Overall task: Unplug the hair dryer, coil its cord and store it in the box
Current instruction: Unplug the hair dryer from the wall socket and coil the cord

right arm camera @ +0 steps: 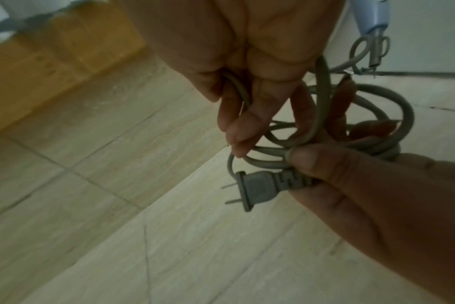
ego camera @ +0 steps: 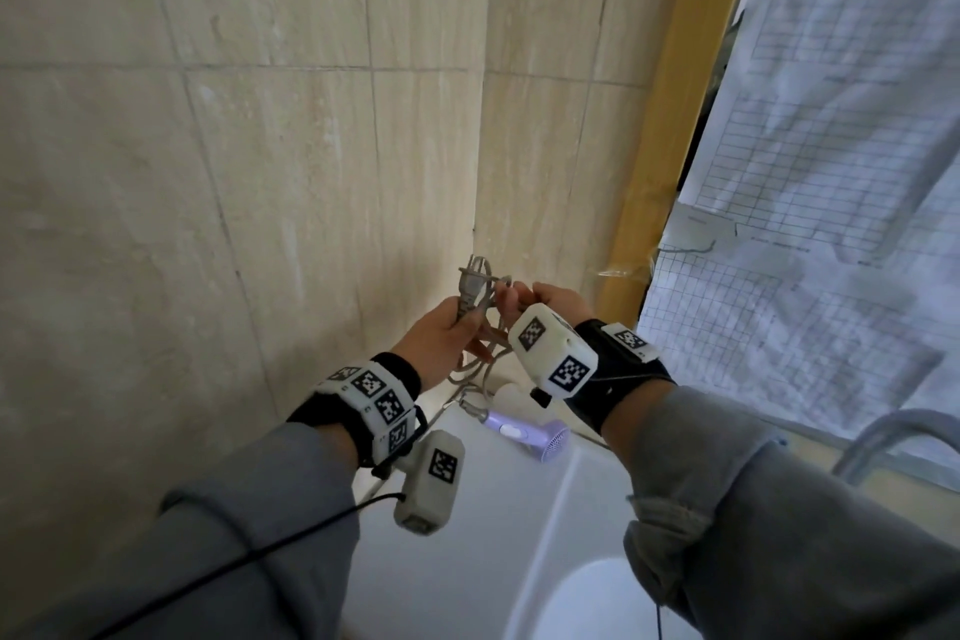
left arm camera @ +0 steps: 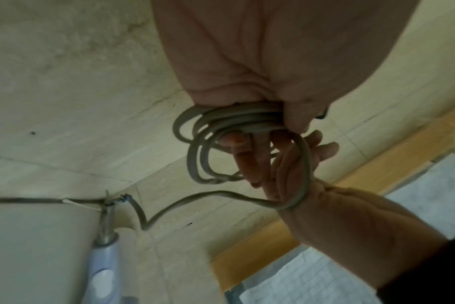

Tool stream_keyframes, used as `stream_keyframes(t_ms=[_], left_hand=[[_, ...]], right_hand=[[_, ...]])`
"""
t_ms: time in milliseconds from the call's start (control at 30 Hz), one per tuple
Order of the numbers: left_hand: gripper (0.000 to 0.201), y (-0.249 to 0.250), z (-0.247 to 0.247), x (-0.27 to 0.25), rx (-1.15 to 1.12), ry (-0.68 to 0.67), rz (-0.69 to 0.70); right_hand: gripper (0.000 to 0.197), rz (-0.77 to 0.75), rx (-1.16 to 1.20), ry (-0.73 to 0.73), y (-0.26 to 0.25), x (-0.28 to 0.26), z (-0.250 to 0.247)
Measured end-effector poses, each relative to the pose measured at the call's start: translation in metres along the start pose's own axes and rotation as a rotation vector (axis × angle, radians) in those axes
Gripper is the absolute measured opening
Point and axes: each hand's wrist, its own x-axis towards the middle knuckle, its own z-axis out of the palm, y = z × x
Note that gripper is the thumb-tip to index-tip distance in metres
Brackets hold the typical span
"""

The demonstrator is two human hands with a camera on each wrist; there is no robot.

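The grey cord is gathered into several loops in front of the tiled wall corner. My left hand grips those loops together with the two-pin plug, which is free of any socket and sticks out past my thumb. Beside it, my right hand pinches a strand of the cord between thumb and fingers. In the left wrist view the coil hangs under my left palm, and a slack strand runs down to the lavender hair dryer, which lies on the white ledge. No box is in view.
The white basin with its ledge is below my hands. Beige tiled walls meet in a corner just behind them. A yellow wooden frame and a window covered with gridded paper stand at the right, with a metal rail beneath.
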Motion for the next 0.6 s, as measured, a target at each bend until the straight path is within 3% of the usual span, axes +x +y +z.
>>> stream_keyframes(t_ms=[167, 233, 300, 433, 600], left_hand=[[0.023, 0.001, 0.0, 0.005, -0.205, -0.003, -0.072], [0.018, 0.0, -0.002, 0.006, -0.273, 0.02, -0.083], [0.019, 0.0, -0.004, 0.007, -0.313, 0.064, -0.095], [0.021, -0.004, -0.013, 0.011, -0.466, 0.112, -0.111], [0.027, 0.002, -0.016, 0.012, -0.778, 0.051, -0.116]], right_hand=[[0.046, 0.059, 0.084, -0.072, 0.006, -0.001, 0.0], [0.049, 0.058, 0.012, -0.079, 0.006, -0.001, 0.002], [0.051, -0.056, -0.236, -0.014, 0.005, -0.002, 0.0], [0.037, -0.374, -0.95, 0.126, 0.007, -0.001, -0.021], [0.074, -0.394, -1.192, -0.06, 0.018, 0.009, -0.041]])
